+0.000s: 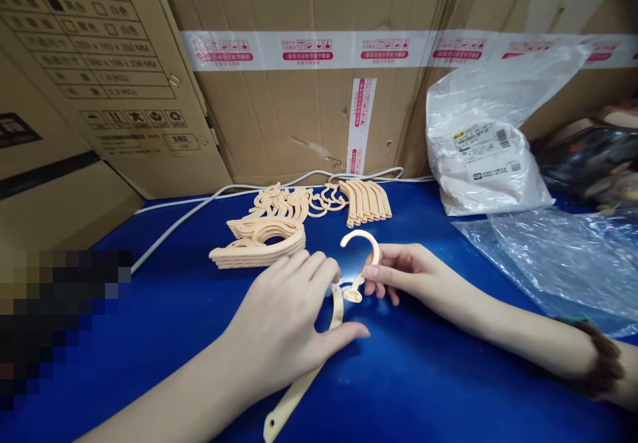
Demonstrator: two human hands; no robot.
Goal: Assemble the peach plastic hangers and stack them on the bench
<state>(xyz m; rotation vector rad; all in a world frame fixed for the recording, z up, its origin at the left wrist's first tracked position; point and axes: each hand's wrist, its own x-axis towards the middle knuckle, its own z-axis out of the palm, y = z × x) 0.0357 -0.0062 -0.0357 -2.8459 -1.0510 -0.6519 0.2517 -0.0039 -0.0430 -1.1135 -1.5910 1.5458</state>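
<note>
My left hand [289, 317] grips a peach plastic hanger arm [299, 390] that runs from under my palm down toward the near edge of the blue table [174, 337]. My right hand [409, 273] pinches a peach plastic hook [361, 247] by its stem, with the curved part standing upward. The hook's flared foot sits right at the upper end of the hanger arm, between my two hands. Behind my left hand lies a stack of finished peach hangers [262, 240].
More peach hanger parts [366, 200] and loose hooks [323, 200] lie at the back near a white cable [199, 207]. Cardboard boxes [299, 97] wall the back and left. A white plastic bag [481, 157] and clear plastic sheet [563, 257] lie at the right.
</note>
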